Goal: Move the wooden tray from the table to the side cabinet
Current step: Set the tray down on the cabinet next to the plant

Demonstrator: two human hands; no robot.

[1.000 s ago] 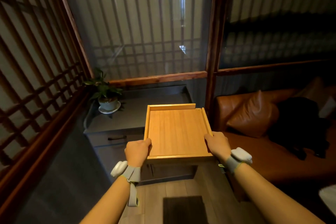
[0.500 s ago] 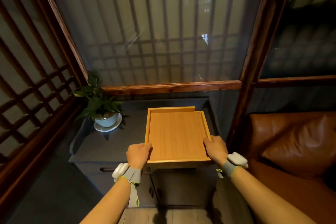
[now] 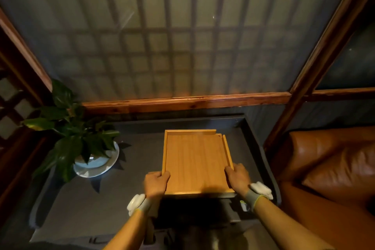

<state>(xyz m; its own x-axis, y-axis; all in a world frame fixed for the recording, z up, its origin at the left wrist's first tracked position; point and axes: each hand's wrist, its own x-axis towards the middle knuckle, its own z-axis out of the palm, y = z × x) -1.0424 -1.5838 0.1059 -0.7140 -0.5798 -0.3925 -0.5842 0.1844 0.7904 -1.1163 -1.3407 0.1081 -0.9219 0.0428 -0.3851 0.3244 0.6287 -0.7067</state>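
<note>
Two hands hold the wooden tray (image 3: 195,160) by its near corners: the left hand (image 3: 155,183) is clenched around the near left corner with the thumb lying on the rim, and the right hand (image 3: 237,176) grips the near right edge the same way. Each wrist carries a pale strapped band. Beyond the grip, the tray stretches away over the dark top of the side cabinet (image 3: 85,205), lying flat and level; a shadow sits under its near edge, and whether the tray rests on the surface or hangs just above it cannot be told. Out past the left hand, well apart from the tray, a potted plant (image 3: 81,138) stands on a white saucer (image 3: 95,168) on the same top. Out past the right hand, beside the cabinet, sits a brown leather sofa (image 3: 332,168).
</note>
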